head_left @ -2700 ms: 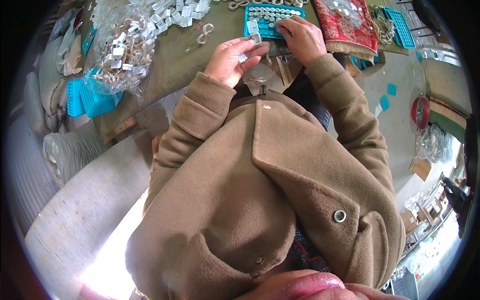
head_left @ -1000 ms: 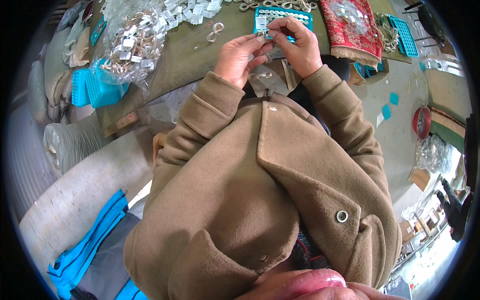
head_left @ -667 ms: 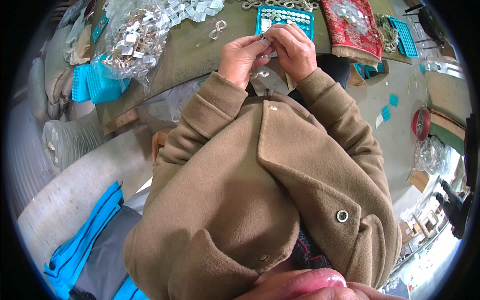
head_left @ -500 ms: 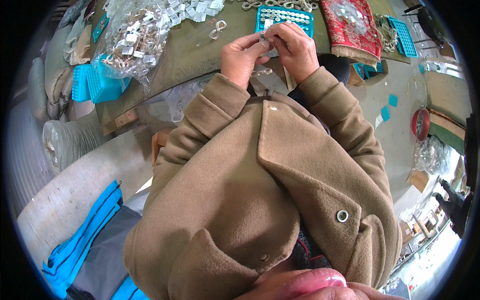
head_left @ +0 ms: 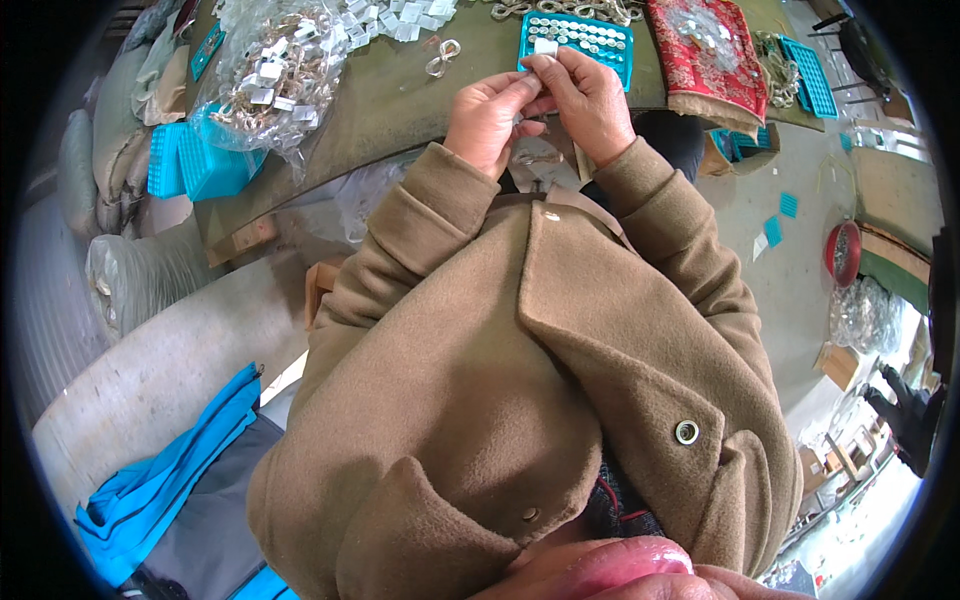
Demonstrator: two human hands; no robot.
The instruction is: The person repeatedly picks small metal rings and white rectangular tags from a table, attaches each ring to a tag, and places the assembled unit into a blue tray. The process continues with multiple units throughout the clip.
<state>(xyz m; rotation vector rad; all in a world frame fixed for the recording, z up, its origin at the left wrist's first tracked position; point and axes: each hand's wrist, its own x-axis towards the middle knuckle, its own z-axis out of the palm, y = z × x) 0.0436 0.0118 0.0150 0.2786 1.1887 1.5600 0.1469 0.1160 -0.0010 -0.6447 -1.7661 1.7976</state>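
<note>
Though blurred, white tab seemingly square.

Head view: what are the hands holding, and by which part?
Both hands, left hand and right hand, pinch a small pale piece between their fingertips, over the teal tray. Too small to tell which part of it is gripped.

A thick brown wool coat covers the person, with wide lapels, long cuffed sleeves and a round metal snap button below the lapel.
</note>
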